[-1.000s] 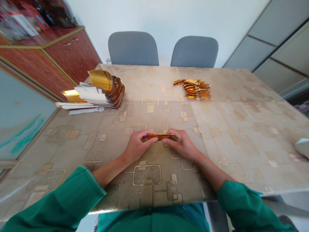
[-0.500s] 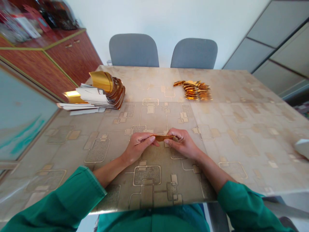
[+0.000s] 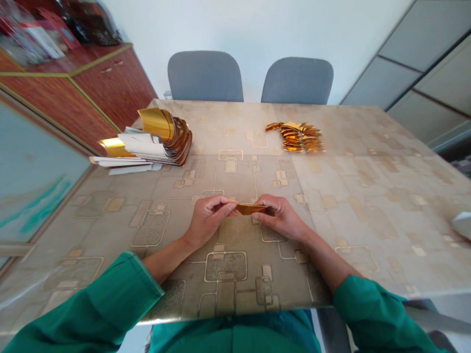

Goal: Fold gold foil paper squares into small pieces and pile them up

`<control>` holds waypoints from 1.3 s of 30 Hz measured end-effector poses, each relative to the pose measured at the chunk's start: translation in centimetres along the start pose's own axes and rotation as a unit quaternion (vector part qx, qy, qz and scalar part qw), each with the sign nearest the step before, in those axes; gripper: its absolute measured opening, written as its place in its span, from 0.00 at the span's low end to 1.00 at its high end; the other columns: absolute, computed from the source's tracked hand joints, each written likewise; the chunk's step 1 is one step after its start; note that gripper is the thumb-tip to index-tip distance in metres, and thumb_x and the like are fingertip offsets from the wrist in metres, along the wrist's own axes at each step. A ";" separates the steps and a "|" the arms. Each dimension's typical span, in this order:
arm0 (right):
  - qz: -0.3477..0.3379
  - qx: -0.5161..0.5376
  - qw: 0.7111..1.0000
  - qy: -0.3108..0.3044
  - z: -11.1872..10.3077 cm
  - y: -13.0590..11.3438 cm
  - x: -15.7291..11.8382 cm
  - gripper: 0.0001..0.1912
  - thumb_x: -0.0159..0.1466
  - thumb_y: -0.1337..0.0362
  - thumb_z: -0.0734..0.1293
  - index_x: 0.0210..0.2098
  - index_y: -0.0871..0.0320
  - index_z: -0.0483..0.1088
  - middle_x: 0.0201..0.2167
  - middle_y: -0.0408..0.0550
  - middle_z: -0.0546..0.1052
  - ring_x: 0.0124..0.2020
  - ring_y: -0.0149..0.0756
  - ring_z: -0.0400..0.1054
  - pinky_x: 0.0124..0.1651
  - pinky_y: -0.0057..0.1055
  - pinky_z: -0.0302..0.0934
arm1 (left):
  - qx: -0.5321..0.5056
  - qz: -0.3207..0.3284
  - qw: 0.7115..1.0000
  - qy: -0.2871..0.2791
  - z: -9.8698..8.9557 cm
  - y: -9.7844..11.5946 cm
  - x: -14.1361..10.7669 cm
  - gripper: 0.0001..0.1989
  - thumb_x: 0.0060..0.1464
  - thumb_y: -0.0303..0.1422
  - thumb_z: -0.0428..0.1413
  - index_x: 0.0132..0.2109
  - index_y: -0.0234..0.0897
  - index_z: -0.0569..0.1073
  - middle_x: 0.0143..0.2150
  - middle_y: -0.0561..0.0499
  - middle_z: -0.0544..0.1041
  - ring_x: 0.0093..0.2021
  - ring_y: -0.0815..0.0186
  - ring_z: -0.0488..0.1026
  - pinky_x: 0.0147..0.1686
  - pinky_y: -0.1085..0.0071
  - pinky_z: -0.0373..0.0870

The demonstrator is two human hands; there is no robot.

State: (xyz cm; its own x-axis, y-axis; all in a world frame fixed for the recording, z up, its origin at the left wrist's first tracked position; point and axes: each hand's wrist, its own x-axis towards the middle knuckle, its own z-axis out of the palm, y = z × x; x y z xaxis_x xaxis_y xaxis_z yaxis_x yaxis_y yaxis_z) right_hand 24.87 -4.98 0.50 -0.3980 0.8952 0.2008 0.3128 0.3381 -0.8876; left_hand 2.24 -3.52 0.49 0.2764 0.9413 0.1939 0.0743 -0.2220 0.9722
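Observation:
A small folded piece of gold paper (image 3: pixel 250 209) is held between my two hands, above the near middle of the table. My left hand (image 3: pixel 210 215) pinches its left end between thumb and fingers. Its right end is gripped by my right hand (image 3: pixel 281 215), with the thumb on the near side. At the table's far left lies a stack of gold and white paper sheets (image 3: pixel 147 147), some curled over. Several folded gold pieces (image 3: pixel 296 137) stand in rows toward the far right of the middle.
The patterned tablecloth (image 3: pixel 235 181) covers the table. Two grey chairs (image 3: pixel 205 76) stand behind its far edge. A red-brown cabinet (image 3: pixel 114 83) is at the far left, and a white object (image 3: pixel 462 224) sits at the right edge.
The fingers of my left hand have closed up more tightly at the left end of the gold paper, which now shows a more angled lower edge. My right hand has hardly moved.

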 end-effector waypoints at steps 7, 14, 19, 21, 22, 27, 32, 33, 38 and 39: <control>-0.093 -0.147 0.984 0.035 -0.4 -0.8 0.2 0.11 0.70 0.60 0.64 0.41 0.56 0.78 0.28 0.45 0.76 0.31 0.33 0.66 0.38 0.32 0.59 | 0.029 0.011 0.999 -0.016 0.1 -0.3 0.0 0.10 0.59 0.34 0.59 0.33 0.34 0.78 0.25 0.52 0.78 0.25 0.72 0.74 0.27 0.79 0.70; -0.148 -0.237 0.947 0.158 0.7 -0.6 0.1 0.13 0.71 0.64 0.61 0.37 0.57 0.79 0.26 0.46 0.73 0.30 0.34 0.63 0.34 0.31 0.58 | -0.062 -0.035 0.994 0.079 1.0 -0.3 -0.5 0.08 0.59 0.36 0.59 0.42 0.37 0.71 0.33 0.53 0.80 0.27 0.72 0.76 0.27 0.78 0.73; -0.160 -0.312 0.923 0.156 1.5 -0.6 0.0 0.12 0.71 0.63 0.62 0.42 0.57 0.78 0.28 0.47 0.75 0.30 0.35 0.63 0.35 0.33 0.59 | -0.087 -0.083 0.991 -0.052 1.4 -0.4 -0.7 0.10 0.55 0.37 0.62 0.36 0.34 0.74 0.39 0.47 0.80 0.37 0.65 0.80 0.30 0.76 0.75; -0.157 -0.329 0.922 0.129 1.9 -0.6 -0.1 0.12 0.71 0.62 0.62 0.44 0.58 0.77 0.28 0.48 0.76 0.31 0.36 0.64 0.35 0.34 0.59 | -0.106 -0.094 0.988 -0.057 1.5 -0.4 -0.6 0.12 0.54 0.39 0.63 0.37 0.33 0.75 0.38 0.48 0.80 0.39 0.65 0.79 0.32 0.76 0.76; -0.152 -0.334 0.923 0.114 2.1 -0.7 -0.1 0.13 0.71 0.62 0.62 0.46 0.58 0.77 0.28 0.49 0.76 0.31 0.36 0.64 0.36 0.35 0.59 | -0.116 -0.100 0.987 -0.051 1.5 -0.4 -0.4 0.12 0.53 0.39 0.63 0.38 0.33 0.76 0.38 0.48 0.80 0.39 0.65 0.79 0.34 0.75 0.76; -0.130 -0.322 0.935 0.066 2.6 -1.2 -0.1 0.17 0.71 0.56 0.62 0.52 0.58 0.74 0.35 0.52 0.79 0.37 0.40 0.67 0.43 0.39 0.60 | -0.139 -0.128 0.982 -0.025 1.3 -0.4 -0.1 0.15 0.53 0.41 0.64 0.39 0.33 0.74 0.41 0.47 0.80 0.40 0.65 0.78 0.39 0.72 0.76; -0.134 -0.273 0.950 0.073 2.6 -1.3 -0.1 0.17 0.71 0.55 0.61 0.50 0.58 0.73 0.38 0.52 0.79 0.39 0.41 0.66 0.46 0.41 0.60 | -0.138 -0.128 0.982 -0.025 1.5 -0.4 -0.2 0.16 0.53 0.43 0.63 0.37 0.34 0.73 0.37 0.49 0.79 0.38 0.67 0.77 0.37 0.72 0.77; -0.129 -0.259 0.954 0.078 2.6 -1.3 -0.1 0.16 0.71 0.56 0.61 0.50 0.58 0.73 0.37 0.51 0.79 0.39 0.41 0.66 0.45 0.40 0.60 | -0.139 -0.128 0.982 -0.029 1.5 -0.3 -0.2 0.16 0.53 0.43 0.63 0.36 0.34 0.72 0.37 0.49 0.78 0.38 0.67 0.76 0.36 0.73 0.77; -0.096 -0.185 0.974 0.092 2.6 -1.0 0.1 0.15 0.69 0.56 0.64 0.51 0.58 0.71 0.34 0.48 0.77 0.37 0.38 0.67 0.42 0.36 0.60 | -0.130 -0.104 0.985 -0.052 1.8 -0.1 -0.2 0.16 0.54 0.43 0.63 0.34 0.34 0.72 0.32 0.53 0.74 0.32 0.71 0.73 0.34 0.75 0.75; -0.090 -0.178 0.976 0.092 2.6 -1.0 0.1 0.16 0.69 0.56 0.64 0.51 0.57 0.70 0.34 0.48 0.77 0.37 0.38 0.67 0.42 0.36 0.60 | -0.128 -0.098 0.985 -0.059 1.8 -0.1 -0.2 0.15 0.54 0.43 0.63 0.34 0.34 0.72 0.31 0.53 0.74 0.31 0.71 0.72 0.33 0.75 0.75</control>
State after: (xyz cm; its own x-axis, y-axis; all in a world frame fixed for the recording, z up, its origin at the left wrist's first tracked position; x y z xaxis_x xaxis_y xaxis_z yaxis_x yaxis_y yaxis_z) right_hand 22.26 -5.96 0.35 -0.3230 0.8374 0.4409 0.5448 0.5454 -0.6370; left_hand 3.86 -4.15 0.13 0.3907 0.9205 -0.0027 -0.1022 0.0463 0.9937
